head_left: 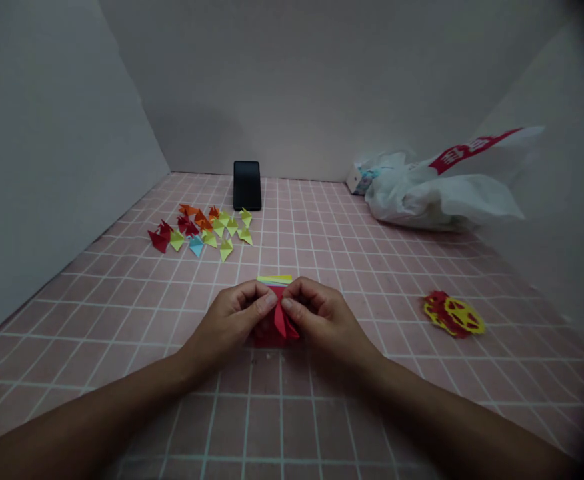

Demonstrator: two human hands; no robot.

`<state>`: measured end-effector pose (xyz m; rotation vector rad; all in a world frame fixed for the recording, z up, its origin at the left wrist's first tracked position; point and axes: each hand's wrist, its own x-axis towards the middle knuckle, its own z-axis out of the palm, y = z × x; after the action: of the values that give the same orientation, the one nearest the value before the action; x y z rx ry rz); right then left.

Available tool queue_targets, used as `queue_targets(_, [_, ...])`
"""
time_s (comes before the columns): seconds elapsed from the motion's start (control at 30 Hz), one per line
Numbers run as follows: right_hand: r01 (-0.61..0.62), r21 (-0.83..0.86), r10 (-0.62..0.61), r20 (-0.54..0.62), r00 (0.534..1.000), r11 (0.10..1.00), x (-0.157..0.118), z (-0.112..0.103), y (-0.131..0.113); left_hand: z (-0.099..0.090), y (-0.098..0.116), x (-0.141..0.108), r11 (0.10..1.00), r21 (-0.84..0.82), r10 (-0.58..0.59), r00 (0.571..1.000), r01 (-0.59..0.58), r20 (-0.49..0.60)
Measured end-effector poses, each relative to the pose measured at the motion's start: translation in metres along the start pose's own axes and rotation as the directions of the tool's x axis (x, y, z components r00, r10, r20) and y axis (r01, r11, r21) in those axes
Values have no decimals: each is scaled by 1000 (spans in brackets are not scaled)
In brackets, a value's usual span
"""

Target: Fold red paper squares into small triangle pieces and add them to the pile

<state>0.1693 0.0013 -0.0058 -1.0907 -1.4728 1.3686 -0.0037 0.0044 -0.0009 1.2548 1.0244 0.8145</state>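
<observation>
Shows bright red in the small folded paper (282, 324), pinched near its upper part and partly hidden there. Narrows toward the pinch, then spreads below into pointed flaps, with lengthwise creases and the lower end angled slightly to the right. Sits over a flat, darker-looking red sheet (268, 342), perhaps touching; hard to tell. Shows only the near part of that sheet clearly, low on the table (322, 260). Reveals, just beyond, layered coloured paper (275, 279), yellow at the far edge, paler strips nearer.
</observation>
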Motion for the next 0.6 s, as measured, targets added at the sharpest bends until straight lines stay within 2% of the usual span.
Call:
queue_targets(0.3, [5, -5, -5, -3, 1000, 1000, -2, 2, -1, 2, 4, 2, 1000, -13, -17, 1000, 17, -11])
queue_targets(0.6, [11, -22, -11, -1, 1000, 1000, -1, 1, -2, -1, 4, 2, 999, 47, -10, 1000, 10, -10])
